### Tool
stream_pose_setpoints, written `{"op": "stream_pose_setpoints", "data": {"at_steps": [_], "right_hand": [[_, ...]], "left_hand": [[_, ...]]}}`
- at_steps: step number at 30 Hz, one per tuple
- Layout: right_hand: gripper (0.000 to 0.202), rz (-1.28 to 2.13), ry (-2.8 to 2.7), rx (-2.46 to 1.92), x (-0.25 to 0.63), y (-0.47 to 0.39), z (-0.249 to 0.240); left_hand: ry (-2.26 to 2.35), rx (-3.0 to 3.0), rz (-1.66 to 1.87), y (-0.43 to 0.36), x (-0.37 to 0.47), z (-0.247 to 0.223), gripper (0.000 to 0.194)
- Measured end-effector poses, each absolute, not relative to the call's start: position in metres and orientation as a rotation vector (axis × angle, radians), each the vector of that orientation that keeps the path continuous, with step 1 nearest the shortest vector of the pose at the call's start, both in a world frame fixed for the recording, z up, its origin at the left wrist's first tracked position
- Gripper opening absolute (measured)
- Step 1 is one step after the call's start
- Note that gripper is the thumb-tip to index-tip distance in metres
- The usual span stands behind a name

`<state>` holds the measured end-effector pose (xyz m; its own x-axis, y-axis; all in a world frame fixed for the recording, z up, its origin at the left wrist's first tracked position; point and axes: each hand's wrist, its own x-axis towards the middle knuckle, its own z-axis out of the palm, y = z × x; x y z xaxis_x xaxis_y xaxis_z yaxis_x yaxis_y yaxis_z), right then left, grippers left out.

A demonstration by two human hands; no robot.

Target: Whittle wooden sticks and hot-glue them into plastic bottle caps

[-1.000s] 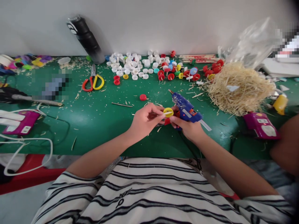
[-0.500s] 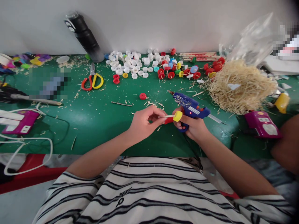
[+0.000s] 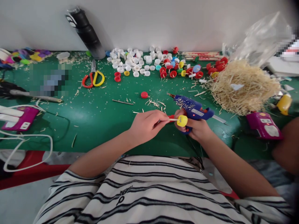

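My left hand [image 3: 149, 126] pinches a thin pale stick [image 3: 173, 119] whose right end meets a yellow cap [image 3: 182, 120]. Thumb and fingers of my right hand [image 3: 197, 128] are around the blue glue gun [image 3: 193, 107] and at the yellow cap, partly hidden behind it. The gun's nozzle points to the upper left, and a clear glue stick shows at its back. A red piece [image 3: 171, 118] lies behind the pale stick, partly covered. Beyond my left hand a red cap [image 3: 144, 95] lies on the green table [image 3: 93, 124], near a thin metal rod [image 3: 122, 102].
White caps [image 3: 136, 68] and red caps on sticks [image 3: 173, 74] line the back. Scissors [image 3: 93, 77] and a black bottle [image 3: 87, 34] stand left of them. Wood shavings [image 3: 245, 87] and a purple box [image 3: 263, 126] are at right, near another person's arm [image 3: 286, 149].
The yellow cap has turned and now shows its face more, slightly lower and further right. My left hand has shifted right with the stick. The whole view has moved slightly.
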<state>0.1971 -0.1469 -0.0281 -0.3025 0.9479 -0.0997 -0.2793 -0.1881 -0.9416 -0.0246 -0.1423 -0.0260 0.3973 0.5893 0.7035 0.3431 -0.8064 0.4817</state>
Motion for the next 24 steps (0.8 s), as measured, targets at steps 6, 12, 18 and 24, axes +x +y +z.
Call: {"op": "stream_pose_setpoints", "data": {"at_steps": [6,12,18,24], "right_hand": [[0.042,1.669,-1.134,-0.906,0.1994,-0.1463,-0.0319],[0.040,1.671,-1.131,-0.963,0.1997,-0.1454,-0.0316],[0.043,1.708,-1.122,-1.009,0.1985,-0.1474,-0.0339],[0.042,1.713,-1.129,-1.041,0.1975,-0.1496,-0.0343]], "left_hand": [[0.781,2.495,1.346,-0.1416,-0.0275,-0.0231,0.008],[0.729,2.612,1.333,-0.1386,-0.0271,-0.0258,0.011],[0.622,2.551,1.312,-0.1346,-0.0265,-0.0298,0.004],[0.662,2.540,1.255,-0.1370,-0.0256,-0.0308,0.008]]}}
